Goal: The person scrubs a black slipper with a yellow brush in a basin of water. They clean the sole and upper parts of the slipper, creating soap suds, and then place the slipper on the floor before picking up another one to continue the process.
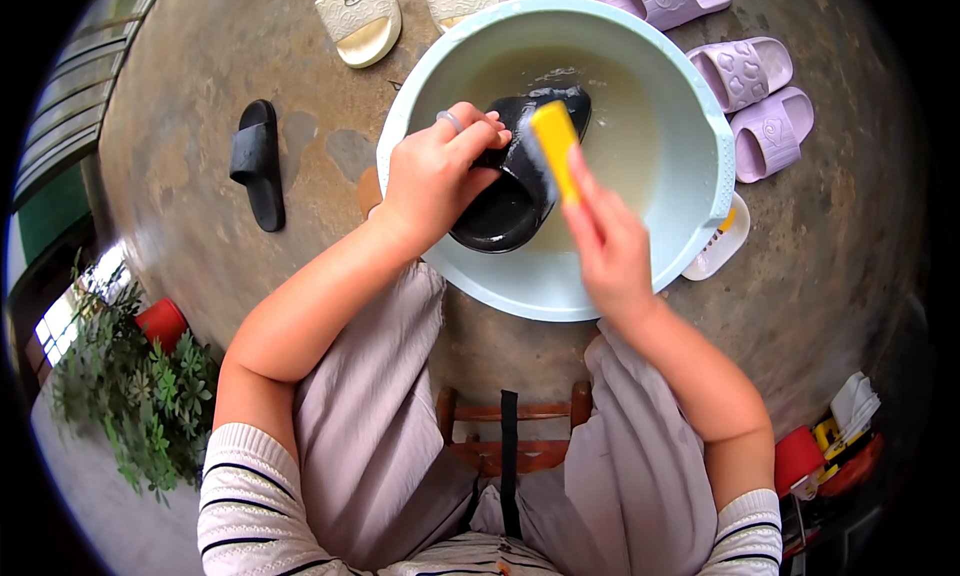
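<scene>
My left hand (440, 171) grips a black slipper (515, 191) and holds it tilted over a pale blue basin (700, 126) of cloudy water. The slipper's toe end dips toward the water. My right hand (605, 241) holds a yellow scrubbing brush (556, 146) pressed against the slipper's side; the brush looks blurred. I sit on a low wooden stool (505, 436) with my knees on either side of the basin.
A second black slipper (258, 161) lies on the concrete floor at left. Cream slippers (360, 16) and lilac slippers (760, 101) lie beyond and right of the basin. A white soap dish (722, 246) sits by the basin's right rim. Potted greenery (130, 386) stands at lower left.
</scene>
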Tool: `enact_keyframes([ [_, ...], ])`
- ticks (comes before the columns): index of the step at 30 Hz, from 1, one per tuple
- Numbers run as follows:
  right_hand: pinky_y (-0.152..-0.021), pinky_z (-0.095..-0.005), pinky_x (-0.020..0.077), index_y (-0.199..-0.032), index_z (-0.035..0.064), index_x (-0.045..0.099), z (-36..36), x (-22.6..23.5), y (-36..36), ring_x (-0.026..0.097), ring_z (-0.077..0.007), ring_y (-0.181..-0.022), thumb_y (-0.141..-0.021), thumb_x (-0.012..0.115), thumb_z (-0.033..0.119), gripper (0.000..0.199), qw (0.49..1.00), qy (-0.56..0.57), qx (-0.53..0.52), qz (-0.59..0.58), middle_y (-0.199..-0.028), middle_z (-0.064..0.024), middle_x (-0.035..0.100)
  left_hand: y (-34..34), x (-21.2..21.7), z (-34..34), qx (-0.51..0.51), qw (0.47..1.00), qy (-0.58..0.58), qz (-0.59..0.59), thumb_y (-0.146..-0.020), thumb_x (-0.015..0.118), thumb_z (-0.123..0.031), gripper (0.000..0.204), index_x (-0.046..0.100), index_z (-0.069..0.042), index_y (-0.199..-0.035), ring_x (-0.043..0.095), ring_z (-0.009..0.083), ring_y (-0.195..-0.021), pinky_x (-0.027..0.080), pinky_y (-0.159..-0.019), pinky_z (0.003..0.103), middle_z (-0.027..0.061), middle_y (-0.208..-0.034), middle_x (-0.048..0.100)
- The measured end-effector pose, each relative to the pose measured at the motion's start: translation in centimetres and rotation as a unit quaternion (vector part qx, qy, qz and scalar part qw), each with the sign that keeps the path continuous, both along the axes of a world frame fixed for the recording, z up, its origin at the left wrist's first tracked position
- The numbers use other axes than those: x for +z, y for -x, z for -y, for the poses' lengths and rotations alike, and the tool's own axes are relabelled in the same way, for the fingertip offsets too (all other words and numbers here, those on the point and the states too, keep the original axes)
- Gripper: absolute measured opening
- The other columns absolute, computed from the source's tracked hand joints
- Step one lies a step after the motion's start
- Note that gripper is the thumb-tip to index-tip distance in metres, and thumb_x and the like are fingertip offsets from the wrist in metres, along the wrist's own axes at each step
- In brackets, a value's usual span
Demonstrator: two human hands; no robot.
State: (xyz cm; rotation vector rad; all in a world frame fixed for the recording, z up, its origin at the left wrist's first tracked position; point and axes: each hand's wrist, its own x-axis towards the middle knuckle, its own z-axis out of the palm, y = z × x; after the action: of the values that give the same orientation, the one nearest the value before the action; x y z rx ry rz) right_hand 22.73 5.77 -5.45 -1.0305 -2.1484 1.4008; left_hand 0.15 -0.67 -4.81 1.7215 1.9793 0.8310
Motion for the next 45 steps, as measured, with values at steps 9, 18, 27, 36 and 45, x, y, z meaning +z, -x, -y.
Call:
enact_keyframes([
  [9,-0.064,-0.0343,0.0476,-0.151,0.0139,0.054,-0.8,-3.5,-1.0,0.055,-0.0238,-0.067,-0.101,0.064,0.010,0.051,0.997,0.052,-0.043,0.034,-0.083,-0.0136,0.061,-0.7,-0.6,0.7,-0.167,0.965,-0.135,-0.151,-0.072,0.075,-0.008,0.019,0.071,-0.011,-0.090,0.071,0.0234,-0.089,0.059,-0.069,0.031,0.0019,-0.095,0.068],
  [18,-0.060,-0.0330,0.0448,-0.148,0.0108,0.058,0.3,2.9,-4.3,0.048,-0.0211,-0.061,-0.097,0.068,0.006,0.052,0.999,-0.004,0.009,0.045,-0.072,-0.0076,0.047,-0.4,2.6,1.5,-0.277,0.943,-0.126,-0.135,-0.075,0.077,-0.008,0.014,0.066,-0.009,-0.082,0.068,0.0196,-0.087,0.057,-0.069,0.031,0.0024,-0.092,0.066],
  [27,-0.056,-0.0355,0.0448,-0.146,0.0151,0.061,1.5,6.0,-3.3,0.050,-0.0220,-0.058,-0.095,0.070,0.012,0.052,0.986,0.038,0.143,0.073,-0.071,-0.0073,0.047,-2.0,6.1,3.7,-0.298,0.947,-0.047,-0.108,-0.076,0.077,-0.009,0.020,0.067,-0.005,-0.093,0.064,0.0196,-0.088,0.055,-0.080,0.033,0.0036,-0.092,0.061],
  [36,-0.060,-0.0430,0.0481,-0.144,0.0201,0.062,-1.3,4.6,-3.1,0.057,-0.0329,-0.062,-0.096,0.069,0.017,0.048,0.971,0.077,0.180,0.138,-0.070,-0.0145,0.055,-4.5,5.1,4.3,-0.408,0.906,-0.023,-0.112,-0.073,0.071,-0.018,0.019,0.064,-0.005,-0.085,0.056,0.0194,-0.085,0.050,-0.073,0.030,0.0029,-0.089,0.052],
  [45,-0.065,-0.0434,0.0499,-0.144,0.0197,0.061,-2.4,4.1,-3.8,0.062,-0.0350,-0.070,-0.097,0.067,0.015,0.047,0.964,0.153,0.185,0.117,-0.075,-0.0171,0.062,-6.9,5.9,3.4,-0.449,0.878,-0.029,-0.162,-0.073,0.067,-0.020,0.020,0.064,-0.004,-0.085,0.053,0.0187,-0.080,0.045,-0.065,0.029,0.0020,-0.077,0.049],
])
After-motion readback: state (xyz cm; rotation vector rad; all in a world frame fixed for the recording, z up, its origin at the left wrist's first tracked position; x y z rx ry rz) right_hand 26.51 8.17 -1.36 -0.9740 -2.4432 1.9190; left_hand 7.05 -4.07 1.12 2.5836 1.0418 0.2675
